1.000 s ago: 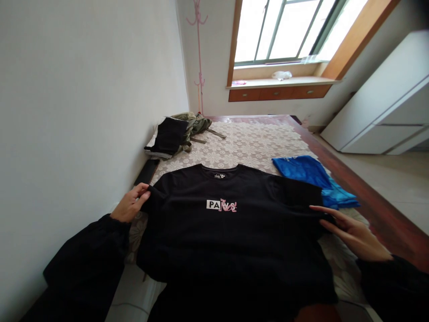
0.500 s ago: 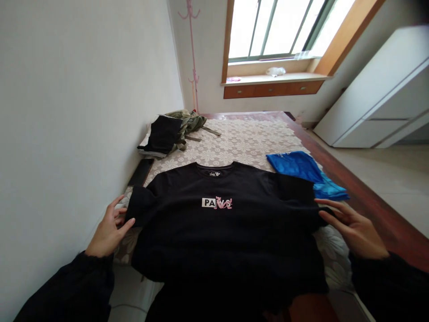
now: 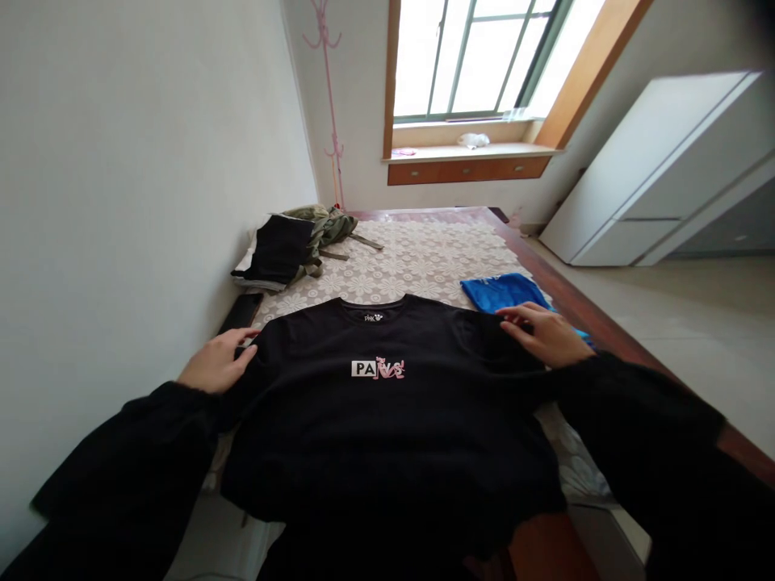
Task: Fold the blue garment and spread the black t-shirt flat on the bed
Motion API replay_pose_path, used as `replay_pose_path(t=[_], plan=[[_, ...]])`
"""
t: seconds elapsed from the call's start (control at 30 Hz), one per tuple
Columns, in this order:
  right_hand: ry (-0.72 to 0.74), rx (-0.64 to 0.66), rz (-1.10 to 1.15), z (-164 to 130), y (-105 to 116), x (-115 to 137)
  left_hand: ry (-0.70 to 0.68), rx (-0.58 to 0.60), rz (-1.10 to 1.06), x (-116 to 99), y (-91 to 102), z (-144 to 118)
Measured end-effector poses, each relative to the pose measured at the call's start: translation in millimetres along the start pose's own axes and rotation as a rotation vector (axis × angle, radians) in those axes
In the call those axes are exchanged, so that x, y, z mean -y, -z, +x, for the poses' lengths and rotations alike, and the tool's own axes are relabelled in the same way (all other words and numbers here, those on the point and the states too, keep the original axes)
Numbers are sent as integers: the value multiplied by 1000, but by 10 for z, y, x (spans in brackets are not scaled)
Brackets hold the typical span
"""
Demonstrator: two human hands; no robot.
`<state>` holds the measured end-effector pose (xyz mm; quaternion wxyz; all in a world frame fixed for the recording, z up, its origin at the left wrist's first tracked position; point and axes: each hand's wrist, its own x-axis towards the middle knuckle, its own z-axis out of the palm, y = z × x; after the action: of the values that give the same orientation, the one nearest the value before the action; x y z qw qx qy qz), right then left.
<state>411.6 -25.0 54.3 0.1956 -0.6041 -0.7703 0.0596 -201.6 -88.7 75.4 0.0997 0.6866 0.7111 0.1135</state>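
A black T-shirt (image 3: pixel 387 420) lies spread front side up, its neckline pointing away from me. Its chest carries a "PAWS" print with a pink cartoon figure. At the left shoulder edge, my left hand (image 3: pixel 219 360) has thumb and fingers closed on the sleeve cloth. My right hand (image 3: pixel 550 335) pinches the fabric by the opposite shoulder, next to the folded blue garment (image 3: pixel 505 290). The shirt's lower part hangs over the near table edge, and its hem merges with dark clothing below.
A patterned cloth (image 3: pixel 424 254) covers the wooden table (image 3: pixel 605 323). At the back left sit folded clothes (image 3: pixel 282 248) and an olive backpack (image 3: pixel 336 230); a dark flat object (image 3: pixel 240 312) lies nearer. The wall (image 3: pixel 151 161) borders the left side. Beyond stand a pink coat rack (image 3: pixel 330 89) and a white refrigerator (image 3: pixel 635 169).
Both hands have moved inward and away from me, from the sleeve ends up to the shoulder areas. The right hand now partly covers the blue garment. The view has shifted slightly.
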Motion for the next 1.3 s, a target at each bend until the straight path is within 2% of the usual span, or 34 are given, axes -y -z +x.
replay_pose_path(t=[0.1,0.17,0.27,0.37,0.47,0.53,0.63,0.7,0.77,0.87,0.97,1.13,1.3], plan=[[-14,201,-217,520,-220,122,42,76,101,-62,-137,524],[-45,249,-285,747,-373,153,88,81,132,-51,-247,737],[-48,267,-273,913,-531,155,83,65,89,14,-365,866],[-19,286,-201,949,-559,158,51,74,3,81,-391,890],[24,272,-116,930,-406,155,22,64,-103,104,-299,907],[60,216,-47,917,-199,123,-23,-19,-209,77,-170,925],[129,4,112,968,166,32,-100,-237,-268,-34,66,993],[135,-132,157,1068,329,-20,-110,-320,-156,-137,173,1084],[79,-126,76,1186,353,-37,-94,-266,1,-226,184,1199],[-35,128,-83,1283,149,-19,-43,-47,141,-271,26,1346],[-55,327,-93,1231,-118,-45,-18,51,123,-193,-182,1409],[-43,396,-86,1089,-268,-182,-31,133,90,-57,-307,1439],[16,392,-91,1098,-414,-32,-124,162,90,-264,-424,1484]])
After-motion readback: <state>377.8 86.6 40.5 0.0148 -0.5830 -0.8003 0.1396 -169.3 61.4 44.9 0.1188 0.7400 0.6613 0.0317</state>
